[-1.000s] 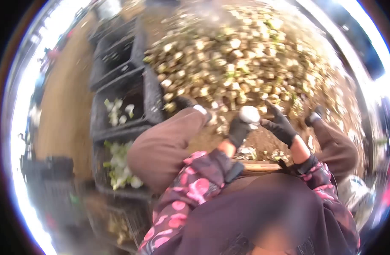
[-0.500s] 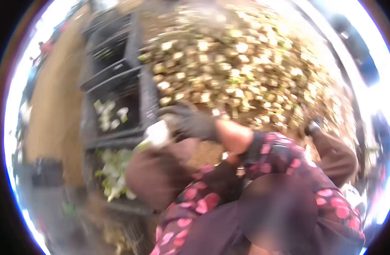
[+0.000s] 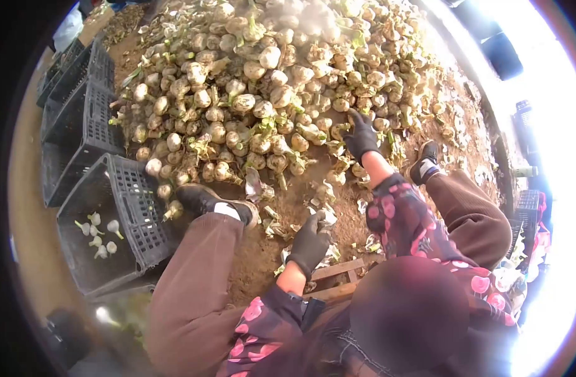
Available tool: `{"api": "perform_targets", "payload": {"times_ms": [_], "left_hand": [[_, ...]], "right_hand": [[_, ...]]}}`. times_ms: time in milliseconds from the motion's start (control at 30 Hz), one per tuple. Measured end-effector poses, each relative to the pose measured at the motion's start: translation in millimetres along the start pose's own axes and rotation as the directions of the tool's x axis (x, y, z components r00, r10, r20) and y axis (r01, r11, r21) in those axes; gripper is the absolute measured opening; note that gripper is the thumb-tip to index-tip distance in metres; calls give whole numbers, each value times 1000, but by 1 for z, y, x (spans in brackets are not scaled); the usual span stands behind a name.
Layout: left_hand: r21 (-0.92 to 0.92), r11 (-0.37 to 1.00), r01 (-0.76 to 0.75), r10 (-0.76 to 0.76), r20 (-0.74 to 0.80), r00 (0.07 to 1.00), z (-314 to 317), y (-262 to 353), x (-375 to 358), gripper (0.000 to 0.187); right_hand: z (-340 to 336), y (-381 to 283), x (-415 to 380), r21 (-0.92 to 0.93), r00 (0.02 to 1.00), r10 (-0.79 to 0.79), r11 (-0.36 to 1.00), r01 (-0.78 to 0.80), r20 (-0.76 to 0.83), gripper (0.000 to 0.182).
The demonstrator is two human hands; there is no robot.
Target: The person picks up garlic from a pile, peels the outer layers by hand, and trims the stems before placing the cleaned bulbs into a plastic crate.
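My right hand [image 3: 361,133], in a dark glove, reaches to the lower right edge of a large pile of pale bulbs [image 3: 244,102]. Its fingers are spread, touching or just above the bulbs, with none in its grasp. Lower down, between my knees, my left hand [image 3: 310,244] is gloved too, its fingers drawn together beside papery peels [image 3: 327,195] on the soil. What those fingers hold, if anything, is hidden. Several trimmed white bulbs [image 3: 99,235] lie inside a black crate [image 3: 139,213] to the left.
More black crates [image 3: 81,119] stand behind that one, along the left. My shoes [image 3: 206,202] rest on the soil on either side of my hands. A wooden slatted piece [image 3: 335,276] lies low between my legs. At the right are another crate [image 3: 525,210] and a bright edge.
The view has swung from the crates toward the pile. My right hand, earlier near the crates beside a white object, is now at the bulbs. My left hand has come into clear view.
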State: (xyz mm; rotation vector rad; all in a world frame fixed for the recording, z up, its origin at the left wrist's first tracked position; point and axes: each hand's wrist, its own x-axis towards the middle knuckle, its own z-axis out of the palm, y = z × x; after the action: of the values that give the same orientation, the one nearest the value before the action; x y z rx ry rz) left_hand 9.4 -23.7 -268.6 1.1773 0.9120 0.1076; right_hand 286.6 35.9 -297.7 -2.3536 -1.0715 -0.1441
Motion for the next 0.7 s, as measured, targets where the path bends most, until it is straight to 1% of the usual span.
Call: {"api": "perform_targets", "payload": {"times_ms": [33, 67, 100, 133, 200, 233, 267, 300, 333, 367, 400, 467, 500, 533, 567, 600, 633, 667, 700], "left_hand": [[-6, 1000, -14, 14, 12, 1000, -2, 0, 0, 43], [-8, 999, -32, 32, 24, 999, -4, 10, -2, 41], [-40, 999, 5, -5, -3, 1000, -5, 22, -6, 44], [-19, 1000, 5, -5, -7, 1000, -7, 26, -4, 44], [-84, 986, -145, 124, -218, 968, -9, 29, -5, 50], [-143, 982, -124, 91, -218, 972, -13, 28, -1, 55], [-144, 982, -123, 88, -224, 971, -12, 34, -1, 55], [-194, 947, -255, 207, -237, 949, -12, 42, -3, 55], [-240, 891, -386, 326, -256, 910, -12, 47, -5, 56], [-189, 860, -473, 431, -224, 874, -15, 45, -2, 56], [-285, 835, -471, 454, -126, 882, -17, 43, -7, 54], [-555, 783, -281, 314, -37, 949, -15, 53, -18, 50], [-548, 782, -298, 332, -40, 942, -15, 61, -26, 50], [-716, 647, -264, 353, -26, 935, -14, 68, -34, 46], [-851, 481, -211, 379, -15, 925, -14, 74, -40, 42], [-849, 477, -226, 399, -20, 917, -16, 72, -41, 42], [-811, 567, -144, 342, 73, 937, -19, 65, -38, 40], [-758, 650, -55, 271, 163, 949, -20, 65, -41, 38], [-406, 847, -343, 370, -11, 929, -20, 66, -43, 35]], "right_hand": [[16, 19, 11, -4, 970, 120, 993, -122, 209, 28], [20, 24, 22, -27, 886, 227, 971, -236, 405, 28], [20, 29, 30, -90, 905, 106, 993, -75, 411, 26], [6, 13, 31, 36, 911, 144, 985, -171, 387, 24], [-35, -20, 21, 208, 890, 11, 971, -118, 455, 22], [-29, -12, 9, 433, 875, -106, 893, -126, 472, 22], [-62, -39, -1, 443, 730, -57, 825, -350, 681, 21], [-74, -48, -15, 517, 678, -165, 778, -357, 716, 19], [-82, -56, -27, 617, 642, -353, 749, -243, 681, 17], [-95, -70, -36, 664, 583, -485, 736, -130, 652, 18], [-108, -84, -45, 710, 506, -606, 704, -18, 613, 18], [-133, -109, -64, 696, 532, -511, 680, -230, 675, 26], [-131, -108, -75, 773, 629, -450, 346, -531, 634, 40], [-131, -109, -81, 888, 775, -438, 294, -355, 455, 56], [-138, -113, -90, 852, 727, -444, 270, -449, 524, 62], [-146, -117, -100, 803, 670, -450, 249, -541, 591, 68], [-161, -124, -108, 633, 468, -472, 289, -718, 747, 72], [-159, -122, -117, 642, 476, -474, 291, -709, 741, 72], [-149, -116, -127, 774, 643, -431, 346, -530, 633, 65]]}}
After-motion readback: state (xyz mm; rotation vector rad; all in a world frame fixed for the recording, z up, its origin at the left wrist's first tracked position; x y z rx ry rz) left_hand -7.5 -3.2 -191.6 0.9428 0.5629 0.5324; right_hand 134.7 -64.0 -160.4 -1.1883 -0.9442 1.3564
